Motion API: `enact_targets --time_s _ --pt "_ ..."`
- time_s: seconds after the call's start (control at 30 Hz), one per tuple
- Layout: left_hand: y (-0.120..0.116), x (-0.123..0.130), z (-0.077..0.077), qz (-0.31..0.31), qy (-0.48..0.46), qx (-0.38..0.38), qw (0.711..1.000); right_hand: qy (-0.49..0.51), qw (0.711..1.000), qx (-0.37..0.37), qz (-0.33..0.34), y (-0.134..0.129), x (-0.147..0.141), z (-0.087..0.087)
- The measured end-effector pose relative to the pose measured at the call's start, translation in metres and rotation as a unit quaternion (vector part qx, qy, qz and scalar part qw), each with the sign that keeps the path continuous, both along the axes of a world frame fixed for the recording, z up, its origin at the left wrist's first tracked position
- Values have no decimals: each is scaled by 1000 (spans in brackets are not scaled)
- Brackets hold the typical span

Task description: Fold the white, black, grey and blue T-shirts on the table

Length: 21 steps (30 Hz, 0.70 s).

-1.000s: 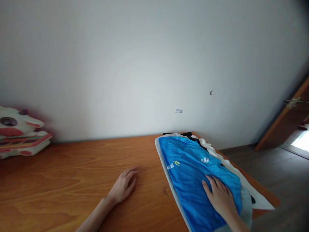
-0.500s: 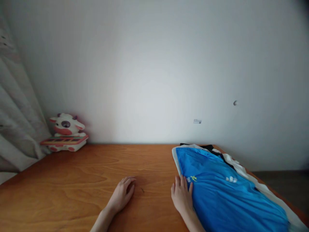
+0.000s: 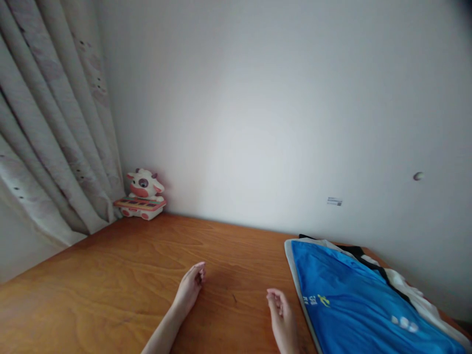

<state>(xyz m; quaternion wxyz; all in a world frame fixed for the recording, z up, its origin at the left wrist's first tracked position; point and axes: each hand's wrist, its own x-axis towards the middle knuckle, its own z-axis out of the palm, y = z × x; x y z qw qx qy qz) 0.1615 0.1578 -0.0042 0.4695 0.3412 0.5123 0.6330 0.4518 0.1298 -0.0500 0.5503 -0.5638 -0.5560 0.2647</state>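
Observation:
My left hand [image 3: 191, 287] is over the middle of the wooden table [image 3: 121, 275], its fingers curled inward with nothing visible in them. To the right, my right hand [image 3: 282, 314] is turned on its side, fingers bent and loosely curled, also with nothing showing in it. It is just left of a blue garment [image 3: 354, 290] and apart from it. The garment lies spread out, with yellow and white prints, on top of white and black cloth [image 3: 409, 290] that shows along its far and right edges.
A toy cow with a keyboard [image 3: 142, 194] sits at the table's back left corner, beside a patterned curtain [image 3: 55, 113]. Behind the table rises a pale wall [image 3: 239, 123] with a small label [image 3: 334, 201] and a round knob [image 3: 418, 176].
My right hand has come off the blue garment and turned on its side. My left hand's fingers have curled in more. The view has swung left, showing more curtain.

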Motion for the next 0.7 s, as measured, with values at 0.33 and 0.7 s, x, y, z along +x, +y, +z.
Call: enact_targets --time_s 0.33,0.7 --pt "-11 11 -11 -41 311 77 946 -156 982 42 101 -14 -17 13" --pt "-27 18 -17 -124 636 125 751 -151 983 40 96 -17 -17 15"
